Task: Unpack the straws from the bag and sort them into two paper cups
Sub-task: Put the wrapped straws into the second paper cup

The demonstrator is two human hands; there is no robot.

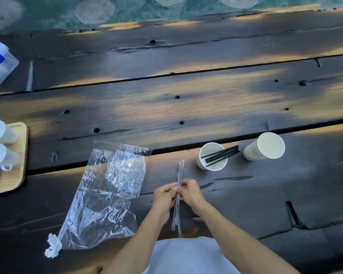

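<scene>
Both hands, left hand (pixel 163 193) and right hand (pixel 189 191), pinch a wrapped straw bundle (pixel 179 186) at mid-length. Its long axis points away from the person. The empty cup (pixel 265 147) lies ahead-right, nearer the right hand.

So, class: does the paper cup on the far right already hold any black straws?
No: the right paper cup looks empty inside, while the black straws all lean in the other cup to its left.

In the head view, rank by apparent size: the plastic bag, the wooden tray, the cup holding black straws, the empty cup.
1. Plastic bag, clearly largest.
2. Wooden tray, though cut off by the frame edge.
3. Cup with black straws and empty cup: alike, not ranked.
</scene>
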